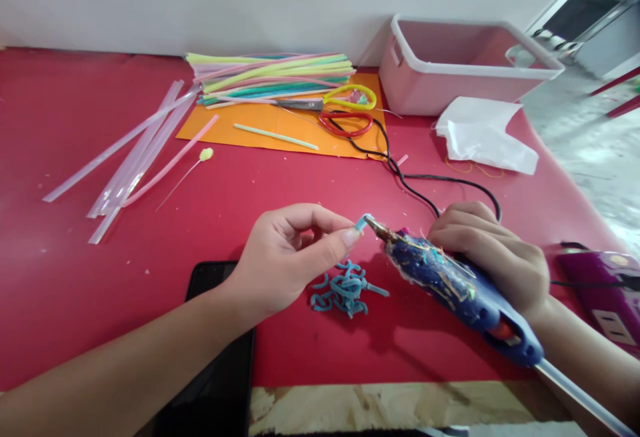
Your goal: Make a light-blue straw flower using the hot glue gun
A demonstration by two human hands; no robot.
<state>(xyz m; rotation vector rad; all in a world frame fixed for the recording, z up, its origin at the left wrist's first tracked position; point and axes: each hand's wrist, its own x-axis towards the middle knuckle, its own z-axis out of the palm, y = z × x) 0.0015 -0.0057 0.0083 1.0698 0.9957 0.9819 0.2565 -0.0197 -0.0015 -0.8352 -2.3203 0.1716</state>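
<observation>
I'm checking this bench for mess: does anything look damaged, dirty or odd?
The glue gun in the right hand stands out: its front is crusted with stringy residue, unlike its cleaner rear. Pale specks dot the red tabletop.

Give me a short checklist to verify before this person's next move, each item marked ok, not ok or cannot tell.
1. Short light-blue fuzzy piece pinched by the left hand: ok.
2. Dark-blue plastic glue gun gripped by the right hand: ok.
3. Translucent glue stick loaded: ok, sticking out of the rear.
4. Left fingertips well clear of the pointed metal nozzle: not ok, they sit close.
5. Nozzle hot: cannot tell.
6. Metal scissors with yellow and red handles away from both hands: ok, lying beyond them.
</observation>
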